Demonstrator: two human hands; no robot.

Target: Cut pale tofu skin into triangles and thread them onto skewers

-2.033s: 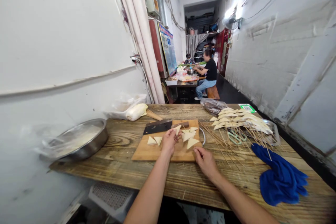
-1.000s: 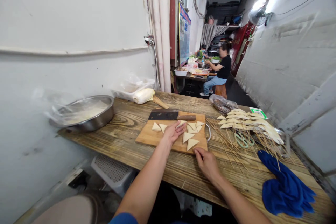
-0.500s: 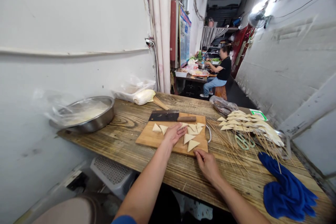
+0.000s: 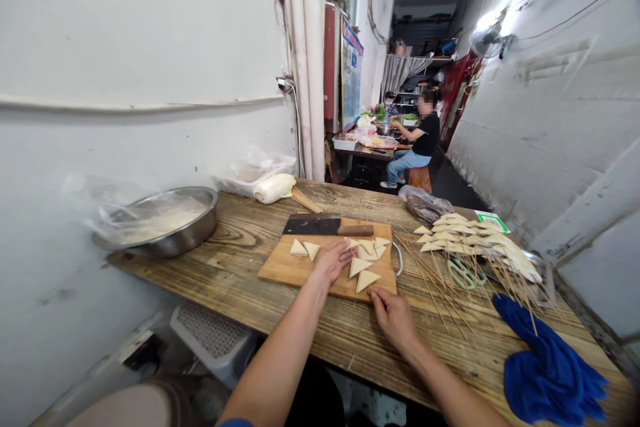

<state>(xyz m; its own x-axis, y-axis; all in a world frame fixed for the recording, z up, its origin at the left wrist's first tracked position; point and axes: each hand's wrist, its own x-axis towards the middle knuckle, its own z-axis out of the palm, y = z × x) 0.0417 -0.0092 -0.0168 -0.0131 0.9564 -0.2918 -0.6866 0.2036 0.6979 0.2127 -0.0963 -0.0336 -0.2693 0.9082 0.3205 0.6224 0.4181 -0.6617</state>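
My left hand [image 4: 332, 263] is over the wooden cutting board [image 4: 280, 268], its fingers stretched out and touching the pale tofu-skin triangles [image 4: 367, 250] at their left. At the board's near edge my right hand [image 4: 393, 315] is closed in a pinch on what looks like a thin bamboo skewer, mostly hidden by the fingers. Two triangles [image 4: 368, 281] lie in line with that pinch, one behind the other. A few more folded triangles [image 4: 304, 249] sit left of my left hand. Across the back of the board lies a cleaver [image 4: 315, 223] with a wooden handle.
Loose skewers [image 4: 430, 273], green-handled scissors [image 4: 465, 272] and a pile of skewered triangles [image 4: 467, 233] are on the right. A blue glove [image 4: 547, 360] lies nearer. A steel basin [image 4: 175, 237] stands left, a pale cabbage [image 4: 274, 187] behind. Two people sit farther back.
The left hand's fingers have shifted slightly across the triangles. My right hand stays almost in place, and the view has tilted a little.
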